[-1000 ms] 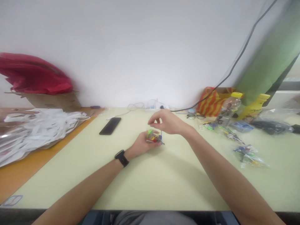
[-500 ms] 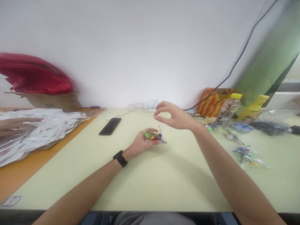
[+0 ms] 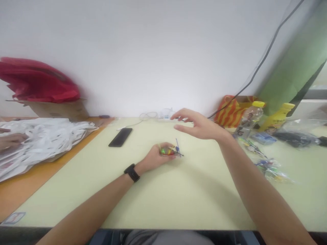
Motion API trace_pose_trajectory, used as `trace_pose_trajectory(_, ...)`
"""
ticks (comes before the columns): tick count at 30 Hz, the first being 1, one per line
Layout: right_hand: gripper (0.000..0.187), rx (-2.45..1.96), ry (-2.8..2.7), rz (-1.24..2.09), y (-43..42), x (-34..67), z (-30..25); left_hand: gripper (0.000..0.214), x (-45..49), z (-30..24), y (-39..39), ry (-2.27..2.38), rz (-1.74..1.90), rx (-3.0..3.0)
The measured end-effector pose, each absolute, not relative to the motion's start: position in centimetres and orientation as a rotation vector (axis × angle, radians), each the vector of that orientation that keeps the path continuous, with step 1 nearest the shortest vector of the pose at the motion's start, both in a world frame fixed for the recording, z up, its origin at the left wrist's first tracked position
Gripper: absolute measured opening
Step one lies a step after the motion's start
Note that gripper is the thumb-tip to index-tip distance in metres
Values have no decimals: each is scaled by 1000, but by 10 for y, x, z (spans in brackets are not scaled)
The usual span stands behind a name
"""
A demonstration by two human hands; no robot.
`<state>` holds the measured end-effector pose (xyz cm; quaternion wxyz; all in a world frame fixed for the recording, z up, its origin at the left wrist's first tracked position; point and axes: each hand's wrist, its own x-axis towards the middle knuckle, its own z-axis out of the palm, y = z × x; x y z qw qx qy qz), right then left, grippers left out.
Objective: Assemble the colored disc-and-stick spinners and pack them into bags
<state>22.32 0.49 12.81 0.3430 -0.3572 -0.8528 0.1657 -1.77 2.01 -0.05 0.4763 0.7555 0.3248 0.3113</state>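
Note:
My left hand [image 3: 155, 156], with a black watch [image 3: 132, 173] on its wrist, is closed around a small colourful plastic piece [image 3: 171, 151] just above the pale table [image 3: 153, 197]. Green, yellow, red and blue parts show between the fingers, and a thin blue rod sticks up at its right end. The exact kind of the piece is too small to tell. My right hand [image 3: 198, 125] hovers above and to the right of it, thumb and fingers apart, with nothing between them.
A black phone [image 3: 120, 137] lies left of my left hand. Bagged colourful plastic parts [image 3: 272, 168], a clear bottle [image 3: 249, 119] and a yellow bottle [image 3: 277, 119] are at the right. Another person's hand [image 3: 11, 141] rests on white straps [image 3: 56, 139] at the left.
My right hand has shifted slightly right, its thumb and fingers spreading wider. My left hand and its piece appear slightly further right. The other person's hand has drawn back left.

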Motion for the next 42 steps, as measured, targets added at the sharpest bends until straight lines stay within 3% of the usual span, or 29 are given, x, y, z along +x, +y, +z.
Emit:
trace_pose_trajectory(5,41,-908,-2319,481,0,229,115,50,-18,7,13,678,626,1800)
trace_pose_trajectory(10,16,-886,-2412,527,-6,229,104,57,-20,14,8,657,568,1849)
trace_pose_trajectory(16,17,-920,-2284,448,-15,237,119,44,-24,12,15,706,645,1924)
trace_pose_trajectory(21,14,-959,-2297,400,-28,240,126,69,-28,5,25,619,777,1870)
trace_pose_trajectory(32,11,-897,-2391,340,-36,235,134,68,-27,-10,34,408,784,1696)
trace_pose_trajectory(42,13,-834,-2233,327,-36,224,103,67,-22,-3,29,277,729,1645)
